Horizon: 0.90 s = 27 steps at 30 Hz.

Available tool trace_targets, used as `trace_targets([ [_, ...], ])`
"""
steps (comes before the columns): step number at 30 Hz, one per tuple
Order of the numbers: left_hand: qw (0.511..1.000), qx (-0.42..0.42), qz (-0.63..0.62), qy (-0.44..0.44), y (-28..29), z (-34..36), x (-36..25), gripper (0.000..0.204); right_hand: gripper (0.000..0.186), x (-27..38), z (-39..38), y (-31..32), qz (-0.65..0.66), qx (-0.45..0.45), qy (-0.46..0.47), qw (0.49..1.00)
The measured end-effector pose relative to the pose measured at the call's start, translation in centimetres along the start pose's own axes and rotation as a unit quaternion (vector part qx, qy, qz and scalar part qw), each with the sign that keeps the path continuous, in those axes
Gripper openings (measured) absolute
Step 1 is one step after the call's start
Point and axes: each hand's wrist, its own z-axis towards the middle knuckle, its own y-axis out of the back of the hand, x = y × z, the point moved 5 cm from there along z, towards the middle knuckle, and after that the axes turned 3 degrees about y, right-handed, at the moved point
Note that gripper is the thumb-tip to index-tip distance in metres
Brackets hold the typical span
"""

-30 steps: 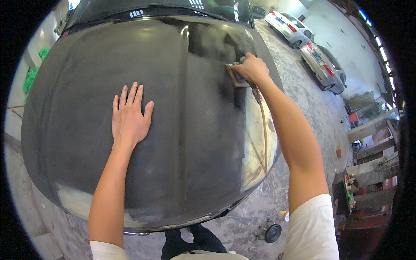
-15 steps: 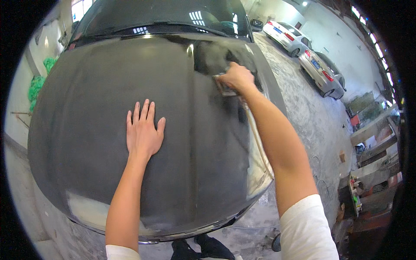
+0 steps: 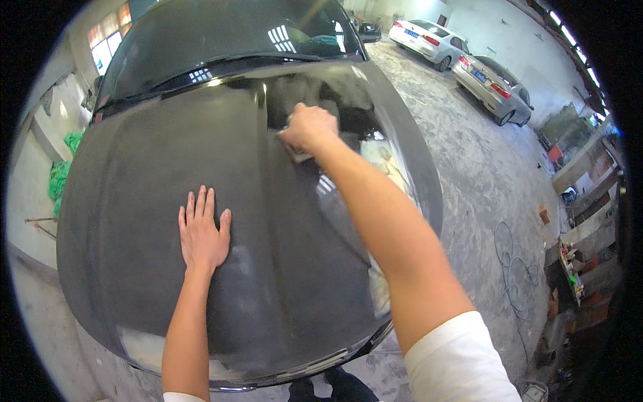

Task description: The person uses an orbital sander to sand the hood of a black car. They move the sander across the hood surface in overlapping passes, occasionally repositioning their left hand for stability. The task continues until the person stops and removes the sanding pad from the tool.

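A car bonnet point(image 3: 161, 154), dull dark grey over most of its surface, fills the middle of the view. My left hand point(image 3: 204, 231) lies open and flat on it, left of the long crease, fingers pointing toward the windscreen. To the right of that crease, my right hand point(image 3: 310, 127) is closed on a flat grey sanding pad point(image 3: 301, 158), pressed to the bonnet. The fingers and arm cover most of the pad. Darker, glossy patches show around that hand, and pale whitish areas point(image 3: 383, 161) lie along the right side.
Beyond the bonnet is the windscreen point(image 3: 228, 40) with its wiper. A white car point(image 3: 429, 40) and a silver car point(image 3: 495, 90) stand on the worn floor at the far right. A coiled hose point(image 3: 512, 275) lies right of me, near cluttered shelving point(image 3: 569, 268). Green netting point(image 3: 60, 177) hangs at left.
My right hand has moved left across the bonnet with the pad, closer to the crease. My left hand still lies flat on the bonnet. The whole view has shifted.
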Motion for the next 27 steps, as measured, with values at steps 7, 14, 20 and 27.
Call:
trace_targets([
  [7, 1.0, 0.019, 0.01, 0.022, 0.2, 0.3, -0.2, 0.067, 0.072, -9.0, -1.5, 2.0, -0.034, 0.006, -0.076, 0.997],
  [14, 1.0, 0.008, 0.005, 0.022, 0.2, 0.1, -0.3, 0.067, 0.077, -14.7, -2.6, 3.5, -0.067, 0.006, -0.15, 0.986],
  [20, 1.0, 0.0, 0.013, 0.023, 0.5, 0.2, -0.4, 0.066, 0.082, -11.0, -2.2, 2.8, -0.076, 0.007, -0.111, 0.991],
  [27, 0.996, -0.062, 0.058, 0.024, -1.7, 0.5, 0.6, 0.065, 0.09, -2.7, -1.3, -0.1, -0.089, -0.017, 0.018, 0.996],
])
